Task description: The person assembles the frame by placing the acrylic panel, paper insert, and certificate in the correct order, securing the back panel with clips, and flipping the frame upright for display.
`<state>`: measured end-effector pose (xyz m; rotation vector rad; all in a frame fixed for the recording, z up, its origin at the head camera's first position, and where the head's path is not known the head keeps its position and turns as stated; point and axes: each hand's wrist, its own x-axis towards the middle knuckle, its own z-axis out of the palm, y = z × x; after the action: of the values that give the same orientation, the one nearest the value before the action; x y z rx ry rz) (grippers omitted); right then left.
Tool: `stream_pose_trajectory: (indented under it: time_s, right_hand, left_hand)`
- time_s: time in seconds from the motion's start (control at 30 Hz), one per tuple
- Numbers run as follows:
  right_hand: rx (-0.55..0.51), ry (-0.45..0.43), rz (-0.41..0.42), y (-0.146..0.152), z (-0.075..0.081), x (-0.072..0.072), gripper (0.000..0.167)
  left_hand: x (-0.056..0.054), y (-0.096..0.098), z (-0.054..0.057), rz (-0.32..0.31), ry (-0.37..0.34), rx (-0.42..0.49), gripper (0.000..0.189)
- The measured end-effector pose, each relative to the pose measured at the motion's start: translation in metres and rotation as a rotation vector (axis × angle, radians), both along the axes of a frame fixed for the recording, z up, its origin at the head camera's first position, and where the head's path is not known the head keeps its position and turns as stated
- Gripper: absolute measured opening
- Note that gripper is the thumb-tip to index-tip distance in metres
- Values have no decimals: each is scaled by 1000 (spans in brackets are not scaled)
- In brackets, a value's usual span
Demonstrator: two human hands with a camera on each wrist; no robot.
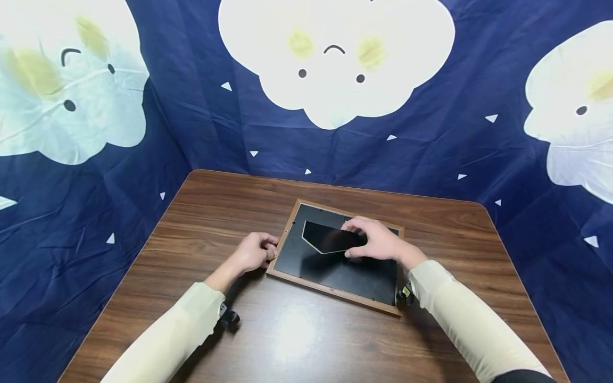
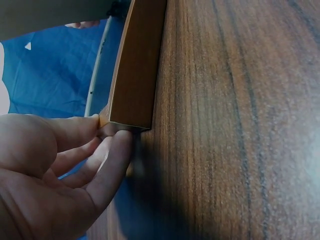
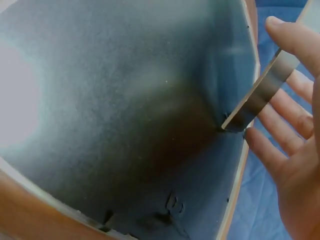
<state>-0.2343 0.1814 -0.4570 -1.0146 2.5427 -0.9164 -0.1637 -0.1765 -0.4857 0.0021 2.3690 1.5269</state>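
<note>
A wooden picture frame (image 1: 330,290) lies face down on the table, its black backing board (image 1: 297,260) upward. A black easel stand (image 1: 325,238) with a pointed end and pale edges is on the backing. It appears tilted up from the board in the right wrist view. My right hand (image 1: 378,240) grips the stand across its width, thumb on the near edge and fingers on the far edge. With thumb and fingertips, my left hand (image 1: 254,251) pinches the frame's left side near the front corner, seen close in the left wrist view.
The brown wood-grain table (image 1: 215,202) has rounded back corners. A dark blue cloth (image 1: 335,154) with white clouds hangs behind it and at both sides. A small dark hanger (image 3: 174,204) shows near the backing's edge.
</note>
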Motion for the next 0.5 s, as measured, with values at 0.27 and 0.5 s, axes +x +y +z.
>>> stream_pose_trajectory:
  time_s: [0.27, 0.5]
  right_hand:
    - [-80, -10, 2, 9, 6, -1, 56]
    - [-110, -28, 9, 18, 11, -5, 55]
  left_hand:
    - [0, 2, 1, -8, -5, 8, 36]
    - [-1, 2, 2, -24, 15, -30, 36]
